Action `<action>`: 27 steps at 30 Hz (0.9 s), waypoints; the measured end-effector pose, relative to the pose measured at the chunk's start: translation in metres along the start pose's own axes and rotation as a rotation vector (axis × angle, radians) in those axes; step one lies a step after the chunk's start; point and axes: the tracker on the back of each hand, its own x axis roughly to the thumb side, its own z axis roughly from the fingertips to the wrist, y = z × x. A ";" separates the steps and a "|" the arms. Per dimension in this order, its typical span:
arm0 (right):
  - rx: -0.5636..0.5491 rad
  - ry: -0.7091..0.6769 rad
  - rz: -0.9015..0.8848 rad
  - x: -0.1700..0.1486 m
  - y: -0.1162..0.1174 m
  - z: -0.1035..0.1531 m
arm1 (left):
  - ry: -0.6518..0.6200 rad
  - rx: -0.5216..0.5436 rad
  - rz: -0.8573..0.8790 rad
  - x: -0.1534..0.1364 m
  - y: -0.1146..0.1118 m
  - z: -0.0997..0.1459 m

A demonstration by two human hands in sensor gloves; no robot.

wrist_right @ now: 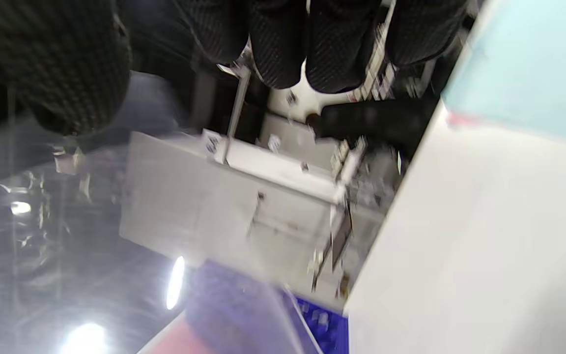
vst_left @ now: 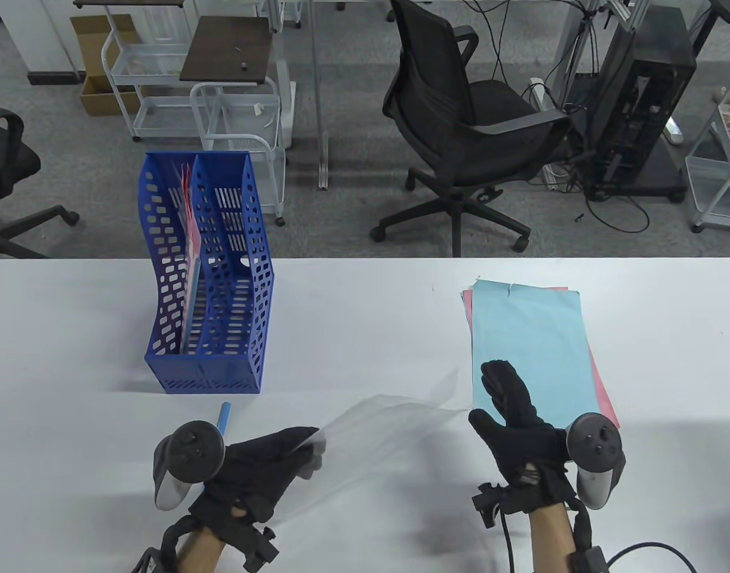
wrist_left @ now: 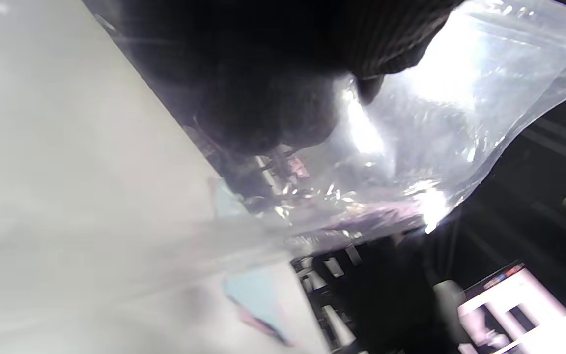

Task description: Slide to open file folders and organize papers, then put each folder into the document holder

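A clear plastic file folder [vst_left: 388, 439] hangs over the table front, motion-blurred. My left hand [vst_left: 269, 465] grips its left end, fingers curled round the plastic; the folder [wrist_left: 440, 123] fills the left wrist view. A light-blue slide bar [vst_left: 223, 418] lies on the table just behind that hand. My right hand [vst_left: 514, 412] is open, fingers straight, over the near edge of a stack of light-blue and pink papers [vst_left: 529, 340]. The blue document holder [vst_left: 206, 280] stands at the back left with a pink-filled folder in its left slot. A paper corner [wrist_right: 528, 64] shows in the right wrist view.
The white table [vst_left: 365, 310] ends just behind the holder and the papers. Beyond it stand a black office chair [vst_left: 460, 131], white wire carts [vst_left: 239, 113] and a computer tower [vst_left: 639, 101]. Part of the blue holder [wrist_right: 322, 319] appears in the right wrist view.
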 end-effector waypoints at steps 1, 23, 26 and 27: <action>0.053 0.011 -0.033 -0.003 0.003 -0.001 | -0.002 0.001 0.031 -0.001 0.001 0.000; 0.067 0.154 0.270 0.007 0.041 -0.005 | 0.357 0.061 -0.060 -0.025 -0.010 0.002; 0.046 0.160 0.307 0.009 0.055 -0.002 | 0.307 -0.115 0.065 -0.022 -0.031 -0.005; 0.047 0.158 0.316 0.010 0.062 -0.001 | 0.281 -0.183 0.118 -0.022 -0.042 -0.008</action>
